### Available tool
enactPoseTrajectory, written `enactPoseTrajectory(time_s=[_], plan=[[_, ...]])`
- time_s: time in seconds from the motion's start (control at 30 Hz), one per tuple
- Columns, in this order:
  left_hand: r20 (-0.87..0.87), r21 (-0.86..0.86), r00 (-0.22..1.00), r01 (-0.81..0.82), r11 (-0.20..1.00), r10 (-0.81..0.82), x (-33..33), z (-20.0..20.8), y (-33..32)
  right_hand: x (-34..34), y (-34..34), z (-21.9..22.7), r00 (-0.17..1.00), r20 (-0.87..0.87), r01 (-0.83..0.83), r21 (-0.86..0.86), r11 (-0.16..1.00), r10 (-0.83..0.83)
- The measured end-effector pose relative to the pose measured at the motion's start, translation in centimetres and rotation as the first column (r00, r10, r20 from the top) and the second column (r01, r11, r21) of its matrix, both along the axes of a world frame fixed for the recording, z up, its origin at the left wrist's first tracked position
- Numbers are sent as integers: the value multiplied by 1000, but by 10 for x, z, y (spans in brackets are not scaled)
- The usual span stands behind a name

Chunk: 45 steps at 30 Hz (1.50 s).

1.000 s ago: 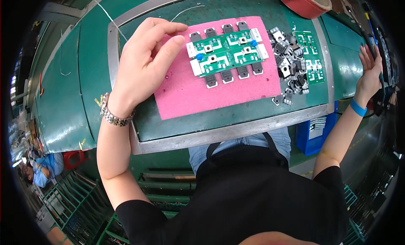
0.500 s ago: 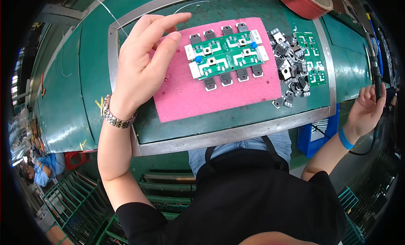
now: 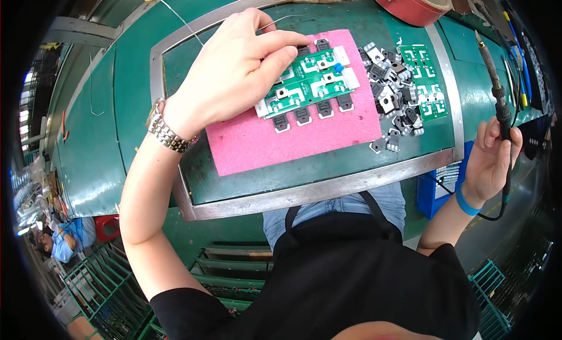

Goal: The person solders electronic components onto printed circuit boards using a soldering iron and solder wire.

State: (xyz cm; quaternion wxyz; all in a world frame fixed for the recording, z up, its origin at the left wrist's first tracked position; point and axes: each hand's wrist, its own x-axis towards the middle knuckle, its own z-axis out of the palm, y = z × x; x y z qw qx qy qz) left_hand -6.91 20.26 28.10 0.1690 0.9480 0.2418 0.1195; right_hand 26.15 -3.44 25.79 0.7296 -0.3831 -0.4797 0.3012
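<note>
My left hand (image 3: 231, 70) reaches over the green circuit board (image 3: 313, 85), covering its left part. A thin solder wire (image 3: 187, 26) runs into this hand from the upper left and comes out past the curled fingers. Thumb and index fingertips are close together beside a black transistor (image 3: 303, 49) at the board's far edge. Pink foam (image 3: 293, 144) lies under the board, whose near side carries a row of black transistors (image 3: 302, 115). Out to the right, my right hand (image 3: 489, 155) grips a soldering iron (image 3: 502, 108), its tip pointing up.
Loose transistors (image 3: 389, 97) lie heaped right of the foam. Two small green boards (image 3: 432, 101) sit beside the heap. A metal frame (image 3: 328, 186) edges the work area. At the back is a red roll (image 3: 413, 9); a blue bin (image 3: 430, 193) stands below the right edge.
My left hand has moved right, over the board, its thumb and index finger now lower. My right hand has brought the soldering iron a little left and nearer. The foam and board appear slightly left.
</note>
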Motion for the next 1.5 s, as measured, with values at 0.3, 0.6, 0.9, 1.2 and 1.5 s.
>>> enactPoseTrajectory(time_s=[0.3,0.6,0.9,1.2,1.5], plan=[[83,39,996,-20,999,17,11,0,1,-5,7,-5,1000,21,-23,-43,999,24],[14,55,999,46,997,-47,20,4,2,-23,20,-4,995,86,-45,-48,998,49],[26,-17,999,29,999,-29,17,5,1,-27,26,-15,991,108,-69,-53,996,74],[161,-174,986,-19,985,48,13,44,-18,-21,26,-15,992,43,-115,-48,992,117],[-16,180,999,-48,982,51,-22,22,-41,-19,26,-18,987,112,-108,-48,993,113]])
